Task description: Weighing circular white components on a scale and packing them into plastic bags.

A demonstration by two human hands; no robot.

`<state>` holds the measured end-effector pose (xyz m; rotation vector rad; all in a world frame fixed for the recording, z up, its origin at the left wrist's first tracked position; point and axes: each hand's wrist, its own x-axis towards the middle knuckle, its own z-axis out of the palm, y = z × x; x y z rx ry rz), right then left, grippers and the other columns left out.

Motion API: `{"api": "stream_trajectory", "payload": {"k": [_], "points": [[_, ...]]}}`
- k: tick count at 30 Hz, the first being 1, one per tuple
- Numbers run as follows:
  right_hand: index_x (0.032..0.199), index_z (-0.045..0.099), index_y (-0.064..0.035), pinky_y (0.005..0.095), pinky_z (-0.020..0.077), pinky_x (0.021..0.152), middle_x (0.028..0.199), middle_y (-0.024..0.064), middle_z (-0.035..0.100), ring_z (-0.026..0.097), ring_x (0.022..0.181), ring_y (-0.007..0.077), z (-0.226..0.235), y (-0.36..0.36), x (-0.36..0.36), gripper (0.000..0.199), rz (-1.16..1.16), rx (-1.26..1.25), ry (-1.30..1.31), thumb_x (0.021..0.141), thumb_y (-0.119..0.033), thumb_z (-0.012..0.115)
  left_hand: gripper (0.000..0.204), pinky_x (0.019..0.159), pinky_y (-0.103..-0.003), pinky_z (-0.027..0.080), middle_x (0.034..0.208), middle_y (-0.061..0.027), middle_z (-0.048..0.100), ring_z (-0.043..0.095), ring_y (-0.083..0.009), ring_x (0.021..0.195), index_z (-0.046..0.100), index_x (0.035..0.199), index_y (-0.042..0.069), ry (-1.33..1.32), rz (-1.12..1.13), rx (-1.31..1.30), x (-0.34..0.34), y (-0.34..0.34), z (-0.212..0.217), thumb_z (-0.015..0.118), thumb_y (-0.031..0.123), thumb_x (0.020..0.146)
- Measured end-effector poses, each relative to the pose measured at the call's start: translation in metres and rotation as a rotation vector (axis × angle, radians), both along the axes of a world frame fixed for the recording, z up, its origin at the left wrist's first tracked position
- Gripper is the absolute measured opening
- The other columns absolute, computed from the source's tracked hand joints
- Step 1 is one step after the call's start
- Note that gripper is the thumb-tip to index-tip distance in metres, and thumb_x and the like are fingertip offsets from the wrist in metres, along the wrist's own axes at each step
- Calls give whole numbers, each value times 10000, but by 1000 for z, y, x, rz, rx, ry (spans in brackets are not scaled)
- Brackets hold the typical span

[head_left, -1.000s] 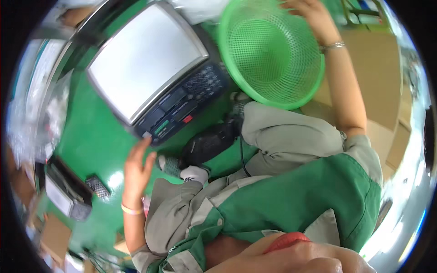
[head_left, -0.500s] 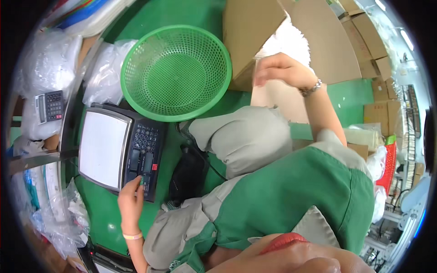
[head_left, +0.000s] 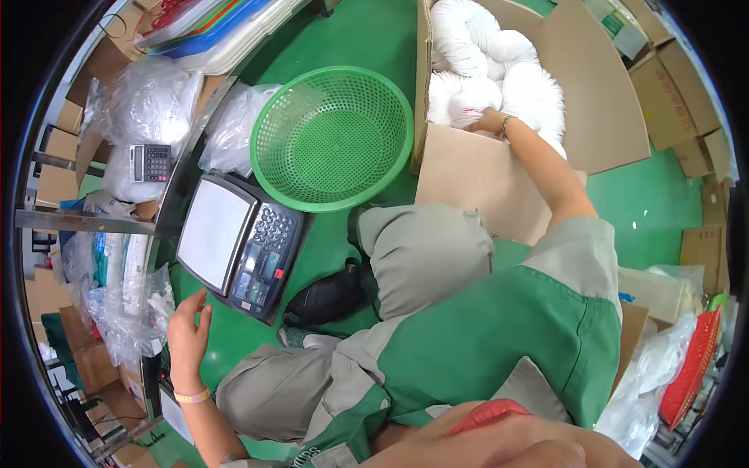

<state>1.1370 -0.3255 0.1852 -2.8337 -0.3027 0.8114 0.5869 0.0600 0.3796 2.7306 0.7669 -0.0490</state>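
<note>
Her right hand [head_left: 490, 121] closes on a soft, light white yarn bundle [head_left: 468, 97] under its fingers; left hand [head_left: 187, 331] hangs open.

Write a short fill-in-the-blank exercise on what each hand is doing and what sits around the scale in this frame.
1. The right hand reaches into a cardboard box full of ____ yarn.
2. The round mesh basket is coloured ____.
3. The left hand hovers open beside the weighing ____.
4. The basket holds ____.

Missing words: white; green; scale; nothing
</note>
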Motion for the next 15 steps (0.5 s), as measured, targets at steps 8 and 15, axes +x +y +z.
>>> {"api": "stream_trajectory", "payload": {"k": [8,15], "points": [[1013,584,35,360,487,690,921,180,618,598,824,259,17,-22,18,477,-204,527,-115,693,-319,592,269,724,-353,477,935,-154,629,617,-278,843,596,1050,29,19,-68,9,30,-26,4,593,111,794],[925,570,-22,271,444,616,833,35,580,544,737,137,171,-52,2,200,-417,1441,-146,777,-154,539,274,738,-346,477,945,-167,629,619,-269,843,592,1062,25,-100,-102,-22,36,-13,18,586,97,797]]}}
